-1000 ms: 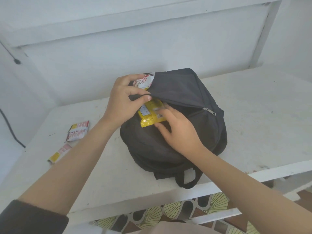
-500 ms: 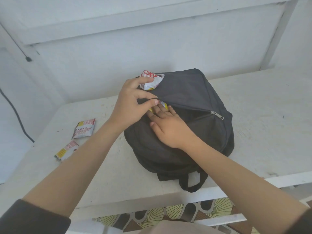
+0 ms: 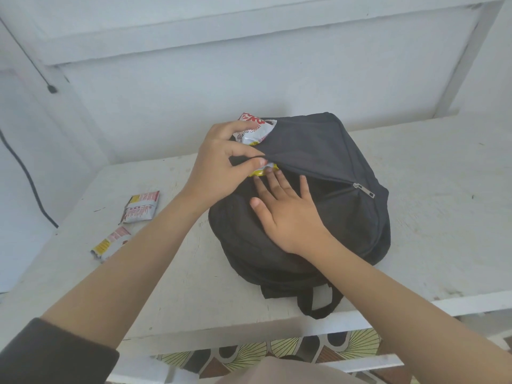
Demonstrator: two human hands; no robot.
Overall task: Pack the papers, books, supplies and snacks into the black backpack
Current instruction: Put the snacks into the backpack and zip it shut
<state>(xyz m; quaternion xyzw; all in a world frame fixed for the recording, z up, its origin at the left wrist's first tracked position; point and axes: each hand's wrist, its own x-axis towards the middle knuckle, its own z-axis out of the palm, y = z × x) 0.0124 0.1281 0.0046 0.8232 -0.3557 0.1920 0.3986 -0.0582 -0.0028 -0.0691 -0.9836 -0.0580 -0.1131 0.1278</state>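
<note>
White painted walls stand behind a white table (image 3: 415, 189), and a dark cable (image 3: 25, 167) runs down the wall past the table's left edge. On the middle of the table lies the black backpack (image 3: 318, 151), front side up, with its carry loop (image 3: 318, 303) hanging just over the near edge. Its front pocket is unzipped most of the way, and the zipper pull (image 3: 363, 189) sits at the right end of the opening. The left hand (image 3: 219, 167) pinches the edge of the pocket flap between thumb and forefinger and holds it lifted. The other fingers curl over a red and white snack packet (image 3: 253, 130) that sticks out of the backpack at its far left side. The right hand (image 3: 288, 214) lies flat on the front of the backpack, fingers straight and spread. Its fingertips touch a yellow snack packet (image 3: 261, 171), which is nearly all inside the pocket, with only a corner showing under the flap. Two more snack packets lie on the table near its left edge, well apart from the backpack: a red and white one (image 3: 141, 207) farther back and a yellow and white one (image 3: 110, 243) closer to the near edge, partly hidden by the left forearm. A dark sleeve (image 3: 55, 353) covers the left arm above the elbow. Below the near edge of the table a patterned floor (image 3: 277, 353) shows.
</note>
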